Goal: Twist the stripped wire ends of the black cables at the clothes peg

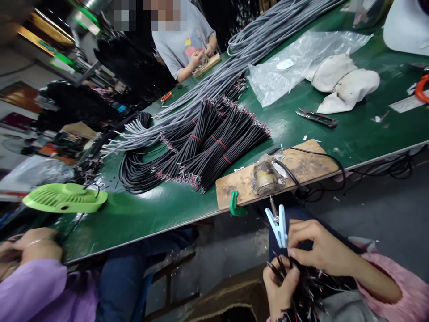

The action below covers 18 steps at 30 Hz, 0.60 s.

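Note:
At the lower right, my left hand (280,286) is closed around a few thin black cables (279,267), their stripped ends pointing up between thumb and fingers. My right hand (317,248), coming out of a pink sleeve, pinches one black cable just above the left hand. More cables with red and white wire ends (310,290) lie over my lap beneath the hands. Just beyond my right fingers is a light blue clothespin (278,228) at a metal rod (274,208). The rod sticks out from a wrapped, dirty block (266,176) on a wooden board (304,165).
A green clamp (236,205) grips the board at the table edge. Bundled black cables (217,138), grey cables (254,40), snips (317,118), white gloves (348,82) and a green fan (65,198) lie on the green table (140,219). A purple-sleeved co-worker (47,286) sits left; another person (184,40) works opposite.

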Motion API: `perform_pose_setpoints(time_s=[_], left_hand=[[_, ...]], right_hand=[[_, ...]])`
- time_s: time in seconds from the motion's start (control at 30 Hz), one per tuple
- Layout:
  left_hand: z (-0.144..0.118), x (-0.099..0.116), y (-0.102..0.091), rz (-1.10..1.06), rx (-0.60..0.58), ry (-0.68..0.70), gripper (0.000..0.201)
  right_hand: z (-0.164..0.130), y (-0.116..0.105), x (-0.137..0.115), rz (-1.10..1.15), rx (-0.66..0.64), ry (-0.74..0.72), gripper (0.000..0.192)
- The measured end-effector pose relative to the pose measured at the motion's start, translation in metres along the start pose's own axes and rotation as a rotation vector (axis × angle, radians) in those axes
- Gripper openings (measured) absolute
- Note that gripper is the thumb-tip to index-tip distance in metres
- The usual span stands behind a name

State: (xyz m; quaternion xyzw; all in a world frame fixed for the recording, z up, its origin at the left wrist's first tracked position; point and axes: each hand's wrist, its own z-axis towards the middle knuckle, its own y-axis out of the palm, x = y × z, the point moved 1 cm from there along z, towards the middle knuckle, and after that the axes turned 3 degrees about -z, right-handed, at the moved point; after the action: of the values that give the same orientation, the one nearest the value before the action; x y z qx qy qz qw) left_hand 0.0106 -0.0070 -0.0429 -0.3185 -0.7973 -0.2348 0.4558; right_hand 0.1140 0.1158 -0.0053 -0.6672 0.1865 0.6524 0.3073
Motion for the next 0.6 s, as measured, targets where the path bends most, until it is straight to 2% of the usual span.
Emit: perform_pose_setpoints(time_s=[0.1,0.33,0.43,0.6], left_hand=[[-0.006,-0.009,-0.006,-0.090,0.008,0.037,0.047],[-0.015,-0.017,-0.007,-0.250,-0.017,-0.022,0.043],[-0.017,-0.019,-0.008,-0.262,-0.030,-0.015,0.040],[-0.019,-0.021,-0.008,-0.223,0.011,0.043,0.034]], right_hand=[[-0.009,0.002,0.004,0.012,0.029,0.003,0.018],[-0.017,0.001,0.002,0.028,0.035,-0.052,0.017],[-0.017,-0.001,0.001,0.051,0.038,-0.075,0.015],[-0.019,0.001,0.001,0.070,0.015,-0.127,0.015]])
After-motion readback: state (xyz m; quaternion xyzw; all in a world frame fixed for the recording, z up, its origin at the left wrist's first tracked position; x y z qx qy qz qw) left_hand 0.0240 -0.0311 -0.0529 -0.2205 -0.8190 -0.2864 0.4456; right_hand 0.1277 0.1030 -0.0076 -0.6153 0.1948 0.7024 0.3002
